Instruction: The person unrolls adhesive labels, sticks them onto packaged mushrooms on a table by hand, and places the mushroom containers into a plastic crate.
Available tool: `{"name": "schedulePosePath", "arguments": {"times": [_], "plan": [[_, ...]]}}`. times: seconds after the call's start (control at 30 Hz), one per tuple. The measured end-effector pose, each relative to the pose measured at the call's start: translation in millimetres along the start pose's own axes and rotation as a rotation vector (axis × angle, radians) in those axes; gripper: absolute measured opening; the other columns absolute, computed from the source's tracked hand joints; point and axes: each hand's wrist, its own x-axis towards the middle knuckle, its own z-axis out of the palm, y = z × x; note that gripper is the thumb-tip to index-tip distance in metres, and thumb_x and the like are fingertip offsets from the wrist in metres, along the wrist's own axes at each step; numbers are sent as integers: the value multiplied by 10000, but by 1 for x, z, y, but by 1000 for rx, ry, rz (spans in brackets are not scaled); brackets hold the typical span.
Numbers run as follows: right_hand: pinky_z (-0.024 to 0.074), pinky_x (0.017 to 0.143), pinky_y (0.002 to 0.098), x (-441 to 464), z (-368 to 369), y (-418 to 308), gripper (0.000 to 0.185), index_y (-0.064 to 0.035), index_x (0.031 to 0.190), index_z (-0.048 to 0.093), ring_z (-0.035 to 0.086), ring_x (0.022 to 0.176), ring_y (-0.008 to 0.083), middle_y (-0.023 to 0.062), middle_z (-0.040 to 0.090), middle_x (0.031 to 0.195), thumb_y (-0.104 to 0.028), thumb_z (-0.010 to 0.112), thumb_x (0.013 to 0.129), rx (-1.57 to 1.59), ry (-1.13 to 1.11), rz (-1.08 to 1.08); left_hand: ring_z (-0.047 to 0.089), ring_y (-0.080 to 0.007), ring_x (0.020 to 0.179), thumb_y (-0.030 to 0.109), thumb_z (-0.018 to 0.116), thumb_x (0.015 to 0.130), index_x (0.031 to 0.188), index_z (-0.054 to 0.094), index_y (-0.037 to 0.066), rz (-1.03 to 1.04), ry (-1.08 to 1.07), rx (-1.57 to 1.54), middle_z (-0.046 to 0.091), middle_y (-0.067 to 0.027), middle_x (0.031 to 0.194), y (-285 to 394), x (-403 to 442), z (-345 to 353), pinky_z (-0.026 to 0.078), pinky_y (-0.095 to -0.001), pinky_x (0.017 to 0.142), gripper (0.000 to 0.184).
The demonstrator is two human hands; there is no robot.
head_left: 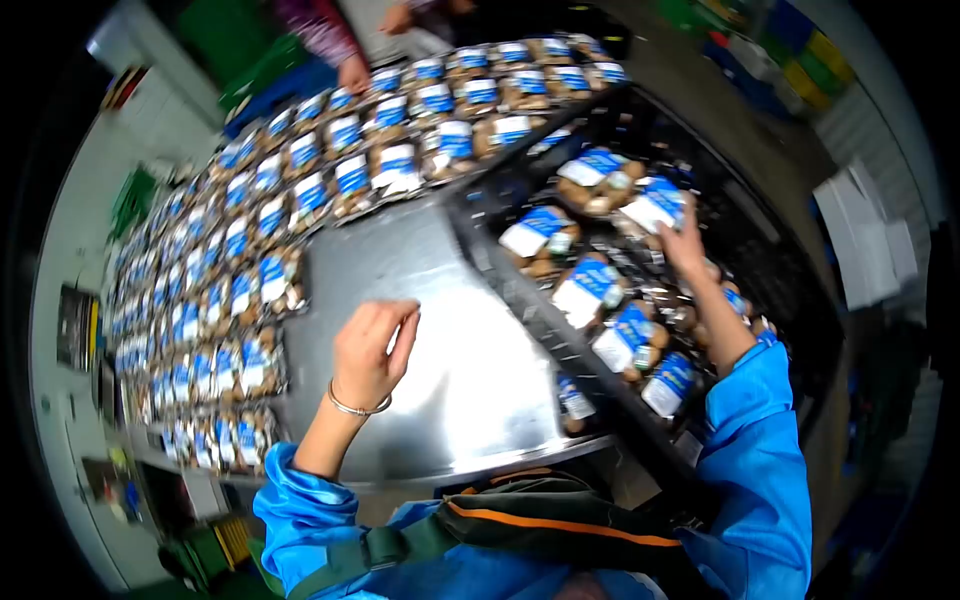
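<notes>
The right hand (687, 240) has a narrow grip on the end of a clear-film pack of brown, rounded produce with a blue-and-white label (652, 207), its thumb lying over the label and its fingers along the far edge; blur hides how firmly it presses. That pack is inside a large black plastic crate (748, 208), among other labelled packs (588, 288) lying loosely at different angles.

The left hand (372, 345) is above the bare part of a shiny, grey metal bench (480, 375), with fingers curled in and thumb drawn close to them, so its grip is narrow; I cannot tell what the palm may hide. A thin silver-coloured bracelet (358, 407) circles that wrist.

Matching packs in close rows (344, 133) fill the far and left sides of the bench, labels upward. The crate slants along its right side. At the far edge, another person's hand (354, 74), below a pink-purple patterned sleeve (322, 30), is beside the rows.

A pale wall (85, 220) stands at the left, and white, flat-sided items (865, 240) sit to the right of the crate.
</notes>
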Motion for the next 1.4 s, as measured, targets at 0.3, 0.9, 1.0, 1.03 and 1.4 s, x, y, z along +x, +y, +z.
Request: {"name": "schedulePosePath", "arguments": {"times": [0.3, 0.9, 1.0, 1.03, 1.4], "plan": [[312, 1025, 348, 98, -59, -64, 669, -57, 1400, 281, 402, 1242, 285, 193, 382, 1369, -398, 542, 887, 35, -164, -90, 366, -351, 1199, 232, 719, 665, 1245, 417, 79, -684, -527, 710, 405, -163, 1285, -178, -299, -176, 321, -496, 954, 671], [412, 757, 348, -379, 433, -514, 547, -220, 1326, 392, 525, 943, 236, 128, 453, 1281, -119, 512, 802, -343, -673, -1535, 427, -271, 1114, 107, 534, 750, 1323, 433, 249, -245, -504, 418, 455, -94, 1222, -264, -450, -265, 361, -403, 916, 599], [398, 732, 342, -381, 437, -510, 504, -206, 1277, 440, 510, 898, 210, 62, 512, 1070, -101, 499, 788, -308, -669, -1548, 471, -217, 967, 148, 528, 755, 1267, 479, 274, -71, -466, 409, 491, -41, 1082, -283, -462, -254, 387, -369, 852, 530], [393, 745, 340, -381, 438, -511, 491, -190, 1254, 460, 505, 907, 215, 58, 509, 1057, -84, 494, 775, -300, -708, -1542, 474, -207, 938, 156, 528, 753, 1253, 489, 278, -27, -486, 392, 492, -29, 1051, -286, -466, -251, 389, -364, 843, 515], [481, 668, 350, -372, 443, -525, 178, -151, 925, 548, 539, 849, 218, 48, 482, 938, -117, 548, 750, -230, -878, -1540, 486, -202, 1008, 199, 561, 744, 1064, 559, 267, 17, -424, 377, 514, -7, 1008, -293, -455, -259, 372, -349, 844, 327]]}}
